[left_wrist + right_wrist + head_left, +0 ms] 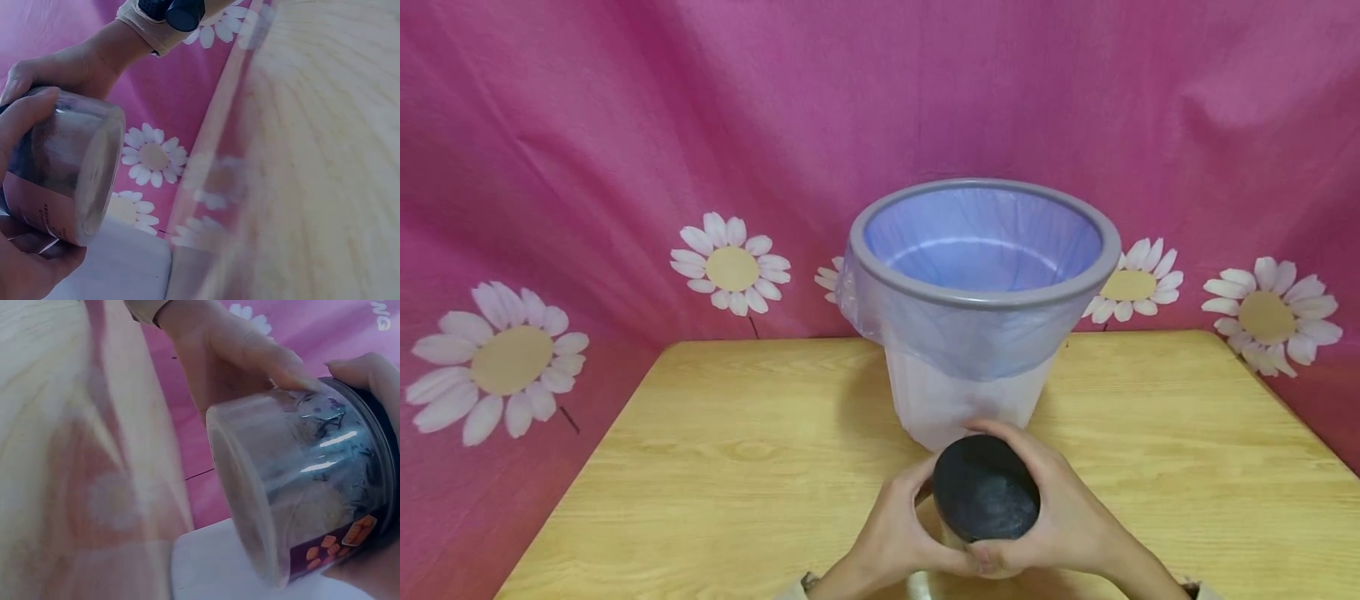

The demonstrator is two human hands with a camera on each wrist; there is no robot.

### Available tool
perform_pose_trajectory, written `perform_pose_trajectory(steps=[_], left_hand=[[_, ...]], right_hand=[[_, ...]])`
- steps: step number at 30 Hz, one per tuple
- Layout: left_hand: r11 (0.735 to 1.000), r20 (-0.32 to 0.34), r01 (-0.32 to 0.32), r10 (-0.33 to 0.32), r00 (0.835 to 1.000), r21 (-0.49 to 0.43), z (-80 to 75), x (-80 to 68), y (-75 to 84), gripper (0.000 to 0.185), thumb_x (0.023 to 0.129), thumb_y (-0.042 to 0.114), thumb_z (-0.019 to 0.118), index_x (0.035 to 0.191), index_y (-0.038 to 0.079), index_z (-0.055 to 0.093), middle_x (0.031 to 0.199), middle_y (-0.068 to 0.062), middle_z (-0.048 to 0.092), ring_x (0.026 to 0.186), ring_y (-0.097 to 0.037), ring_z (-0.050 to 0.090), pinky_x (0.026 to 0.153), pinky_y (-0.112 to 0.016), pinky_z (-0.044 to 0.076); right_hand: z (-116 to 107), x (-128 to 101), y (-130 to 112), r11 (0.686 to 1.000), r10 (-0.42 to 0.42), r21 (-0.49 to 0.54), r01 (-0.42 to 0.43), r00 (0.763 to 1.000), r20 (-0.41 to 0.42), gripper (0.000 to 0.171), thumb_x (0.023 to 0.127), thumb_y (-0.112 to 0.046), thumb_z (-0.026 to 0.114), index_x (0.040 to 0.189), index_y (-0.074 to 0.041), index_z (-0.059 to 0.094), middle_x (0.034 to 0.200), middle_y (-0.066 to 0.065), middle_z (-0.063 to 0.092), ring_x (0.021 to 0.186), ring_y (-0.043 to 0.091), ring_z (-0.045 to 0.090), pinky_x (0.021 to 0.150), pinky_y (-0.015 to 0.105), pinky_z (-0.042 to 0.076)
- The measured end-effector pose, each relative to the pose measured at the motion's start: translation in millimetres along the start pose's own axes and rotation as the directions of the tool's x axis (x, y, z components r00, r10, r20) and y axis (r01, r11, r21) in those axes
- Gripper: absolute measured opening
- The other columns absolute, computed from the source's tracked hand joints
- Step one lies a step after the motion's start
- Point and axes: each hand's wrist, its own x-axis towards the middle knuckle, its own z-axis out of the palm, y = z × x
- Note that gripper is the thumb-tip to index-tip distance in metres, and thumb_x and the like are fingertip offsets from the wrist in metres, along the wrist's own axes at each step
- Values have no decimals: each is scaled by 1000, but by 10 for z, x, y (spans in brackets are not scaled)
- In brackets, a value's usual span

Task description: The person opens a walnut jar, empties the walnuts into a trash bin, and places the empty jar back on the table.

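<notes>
A clear plastic jar [958, 542] with a black lid [986, 488] is held over the near middle of the wooden table [722, 450]. My left hand [895, 533] grips the jar's side. My right hand [1060, 508] curls round the black lid. In the left wrist view the jar [62, 169] shows its clear bottom, tilted on its side, with a label band. The right wrist view shows the jar [294, 487] with dark bits and a purple label inside the clear wall. Just behind the hands stands a grey-rimmed bin [981, 292] lined with a pale blue bag.
A pink cloth with white daisies [730, 267] hangs behind and round the table. Bare wood lies to the left and right of the bin. The table's left edge [580, 467] and right edge [1292, 408] drop off to the cloth.
</notes>
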Motion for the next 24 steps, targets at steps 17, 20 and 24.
perform_pose_trajectory(steps=[17, 20, 24], left_hand=[[997, -70, -43, 38, 997, -59, -193, 209, 252, 77, 64, 0, 86, 134, 14, 56, 129, -3, 61, 119, -19, 55, 99, -36, 46], [998, -85, -34, 29, 996, -58, -209, 225, 295, 78, 63, 1, 85, 135, 13, 56, 131, -2, 59, 119, -19, 54, 100, -35, 45], [998, -101, -63, 59, 993, -29, -216, 238, 332, 78, 63, 2, 86, 135, 12, 55, 132, -3, 59, 119, -20, 54, 100, -35, 45]], right_hand=[[-192, 390, -362, 986, -64, -157, 61, 998, -13, 83, 62, -37, 89, 134, -20, 53, 124, -8, 58, 109, 10, 55, 88, 34, 49], [-207, 425, -401, 985, -61, -164, 53, 997, -44, 84, 60, -36, 90, 134, -20, 53, 119, -10, 60, 104, 9, 57, 86, 32, 49], [-219, 448, -433, 989, -53, -145, 43, 997, -64, 88, 58, -32, 91, 135, -19, 51, 117, -10, 62, 101, 8, 59, 86, 30, 49]])
